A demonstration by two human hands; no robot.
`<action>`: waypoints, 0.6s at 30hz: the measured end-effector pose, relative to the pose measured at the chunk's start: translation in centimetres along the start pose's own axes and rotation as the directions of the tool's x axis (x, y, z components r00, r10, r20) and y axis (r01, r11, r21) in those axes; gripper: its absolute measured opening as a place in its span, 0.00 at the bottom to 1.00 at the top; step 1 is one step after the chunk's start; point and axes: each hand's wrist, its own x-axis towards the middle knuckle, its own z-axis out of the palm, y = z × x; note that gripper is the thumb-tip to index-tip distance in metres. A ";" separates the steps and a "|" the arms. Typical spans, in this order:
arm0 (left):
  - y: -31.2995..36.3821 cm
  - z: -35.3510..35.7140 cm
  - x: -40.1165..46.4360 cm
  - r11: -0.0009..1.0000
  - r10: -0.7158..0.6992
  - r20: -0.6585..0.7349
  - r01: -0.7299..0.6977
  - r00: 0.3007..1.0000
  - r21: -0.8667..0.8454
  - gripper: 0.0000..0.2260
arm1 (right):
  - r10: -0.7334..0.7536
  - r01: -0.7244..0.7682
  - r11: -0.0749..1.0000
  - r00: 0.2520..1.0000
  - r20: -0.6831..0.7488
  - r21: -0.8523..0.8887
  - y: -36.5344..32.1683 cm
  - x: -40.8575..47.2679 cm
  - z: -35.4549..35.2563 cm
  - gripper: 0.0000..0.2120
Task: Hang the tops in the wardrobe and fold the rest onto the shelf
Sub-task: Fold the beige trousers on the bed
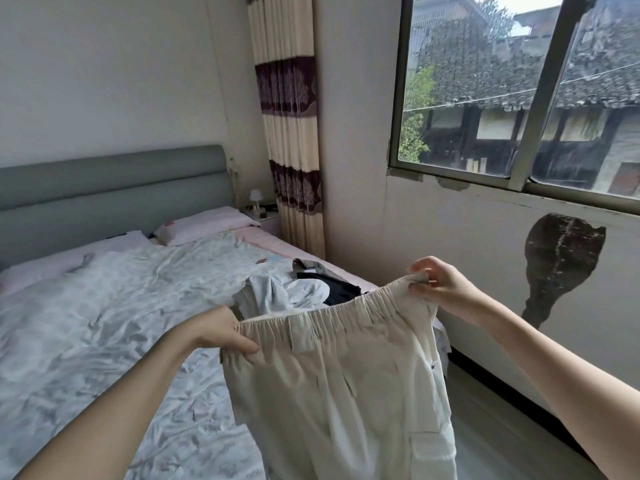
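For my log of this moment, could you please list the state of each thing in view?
Trousers: held up by the waistband, hanging.
Left hand: gripping the waistband.
Right hand: pinching the waistband.
Clothes pile: crumpled on the bed.
Curtain: drawn aside.

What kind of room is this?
It looks like a bedroom. There is a bed with a grey padded headboard, a pale pink pillow, and a tiny white lamp on a small white bedside table.

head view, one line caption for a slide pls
Both hands, left hand and right hand, hold beige trousers up by the waistband beside the bed.
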 end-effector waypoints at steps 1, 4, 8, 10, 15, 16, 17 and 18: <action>-0.1 0.5 0.2 1.000 -0.006 0.008 0.006 1.000 -0.005 0.26 | 0.014 -0.010 0.995 0.999 0.044 -0.095 0.0 -0.1 0.0 0.17; -0.2 2.1 0.8 0.996 0.027 -0.007 -0.027 1.000 -0.080 0.22 | 0.110 -0.076 0.955 0.988 0.105 -0.288 0.2 -0.1 -0.3 0.07; 1.4 3.8 1.1 0.982 0.103 -0.059 -0.111 0.993 -0.155 0.15 | 0.247 -0.210 0.918 0.967 0.071 -0.337 1.3 -0.7 -0.9 0.14; 2.4 4.2 1.5 0.984 0.080 -0.082 -0.092 0.993 -0.152 0.24 | 0.260 -0.233 0.908 0.965 0.033 -0.348 1.9 -0.8 -0.8 0.15; 5.1 4.1 2.0 0.987 0.008 -0.142 -0.031 0.990 -0.158 0.15 | 0.174 -0.209 0.892 0.977 -0.123 -0.400 2.5 -0.5 -0.4 0.18; 5.7 4.0 2.1 0.988 -0.003 -0.193 -0.027 0.981 -0.153 0.19 | 0.158 -0.209 0.896 0.975 -0.158 -0.392 2.4 -0.3 -0.3 0.18; 6.3 3.9 2.3 0.984 -0.016 -0.234 -0.025 0.972 -0.174 0.19 | 0.155 -0.221 0.903 0.967 -0.202 -0.368 2.3 -0.2 -0.4 0.18; 6.9 3.8 2.4 0.979 -0.029 -0.257 -0.024 0.966 -0.200 0.18 | 0.165 -0.244 0.911 0.954 -0.249 -0.332 2.3 0.0 -0.4 0.18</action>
